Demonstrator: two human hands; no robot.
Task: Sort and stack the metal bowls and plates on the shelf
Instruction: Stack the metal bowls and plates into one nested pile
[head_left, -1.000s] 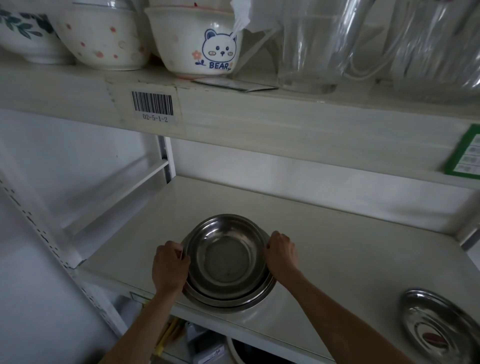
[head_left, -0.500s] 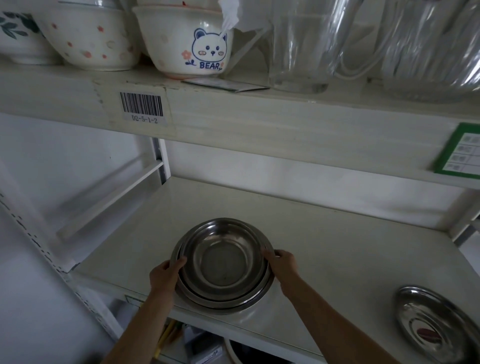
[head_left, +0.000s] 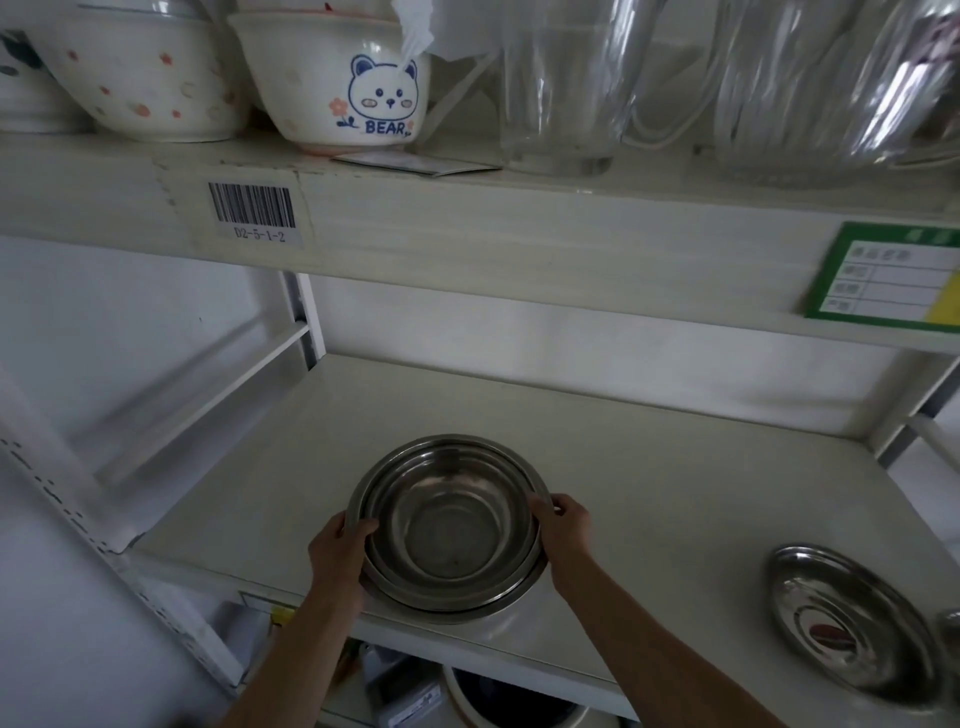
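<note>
Near the shelf's (head_left: 649, 467) front edge, nested metal bowls (head_left: 449, 525) sit gripped at opposite rims by left hand (head_left: 337, 545) and right hand (head_left: 563, 530). Probably light, rigid, slick; rims give the surest hold.
</note>
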